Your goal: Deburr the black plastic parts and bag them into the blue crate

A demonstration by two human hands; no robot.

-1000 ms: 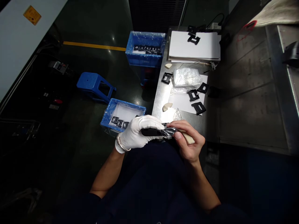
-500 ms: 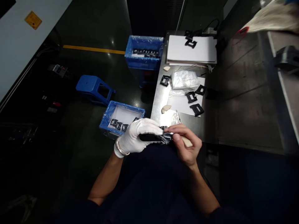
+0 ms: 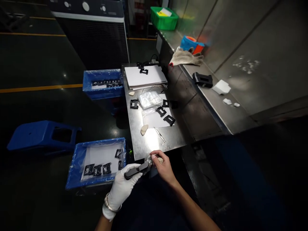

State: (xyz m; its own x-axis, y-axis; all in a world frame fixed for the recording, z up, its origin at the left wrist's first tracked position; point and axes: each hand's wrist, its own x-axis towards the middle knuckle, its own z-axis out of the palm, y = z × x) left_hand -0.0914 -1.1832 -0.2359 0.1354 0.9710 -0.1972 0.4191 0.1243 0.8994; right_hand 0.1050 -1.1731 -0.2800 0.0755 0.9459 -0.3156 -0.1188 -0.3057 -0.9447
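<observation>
My left hand [image 3: 121, 187], in a white glove, is shut around a long black part [image 3: 136, 170]. A wisp of clear plastic film [image 3: 150, 161] shows at that part's far end, where my bare right hand [image 3: 163, 167] pinches it. A cream-coloured shaped piece [image 3: 160, 160] sticks out from my right fingers. Both hands are just below the front edge of a steel table [image 3: 156, 144]. A blue crate [image 3: 96, 163] lined with clear plastic sits close to my left hand, with several black bagged parts [image 3: 97, 170] on white sheet inside.
On the table lie a slim knife [image 3: 159, 134], a cream crescent piece [image 3: 144, 130], a plastic bag [image 3: 149, 99], several black frames [image 3: 169, 120] and a white paper stack [image 3: 144, 77]. A second blue crate [image 3: 103, 84] and a blue stool [image 3: 43, 136] stand on the floor.
My view has swung upward, so my hands sit lower and smaller in the picture and more of the room shows. Both hands still hold the black part and the cream piece.
</observation>
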